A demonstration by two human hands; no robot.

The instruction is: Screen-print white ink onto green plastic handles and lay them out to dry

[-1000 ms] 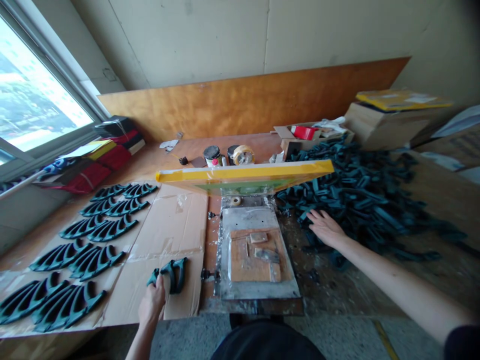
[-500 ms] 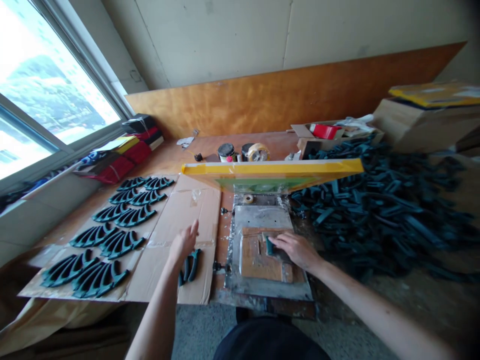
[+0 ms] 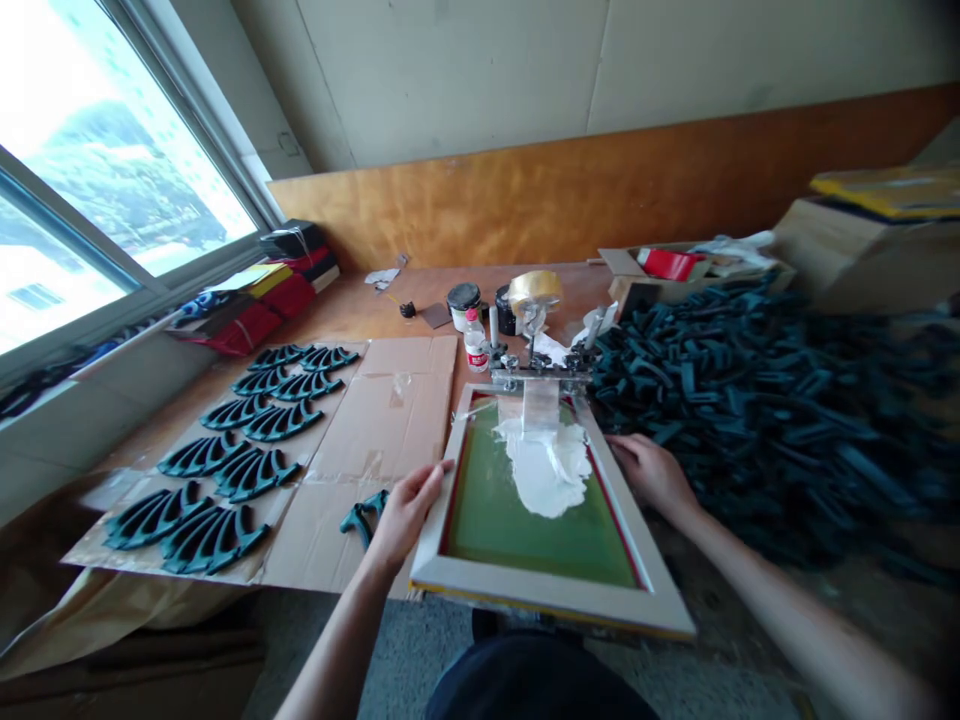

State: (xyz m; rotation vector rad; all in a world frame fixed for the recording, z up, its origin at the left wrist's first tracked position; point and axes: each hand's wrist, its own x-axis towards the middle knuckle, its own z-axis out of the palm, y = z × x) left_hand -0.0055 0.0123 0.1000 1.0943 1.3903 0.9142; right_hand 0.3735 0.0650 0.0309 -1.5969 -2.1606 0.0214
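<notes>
A screen-printing frame (image 3: 551,598) lies lowered in front of me, pale-rimmed with a green mesh (image 3: 480,515). White ink (image 3: 547,480) is spread over the mesh's upper middle, below a metal blade (image 3: 540,405). My left hand (image 3: 409,515) grips the frame's left side, thumb on top. On its right side my right hand (image 3: 654,475) is closed at the edge, some fingers hidden. Left of my left hand, dark green curved plastic pieces (image 3: 364,515) lie on cardboard (image 3: 315,530). The work plate under the frame is hidden.
Fanned sets of green pieces (image 3: 255,472) line the cardboard at left. A big heap of similar pieces (image 3: 750,420) fills the right side. Behind the frame stand a bottle (image 3: 475,345), ink cans (image 3: 463,305) and a tape roll (image 3: 534,288). An open box (image 3: 671,265) stands back right.
The frame has swung down from its raised position, covering the work plate. My right hand has left the green piece on the plate; both hands are now at the frame's sides.
</notes>
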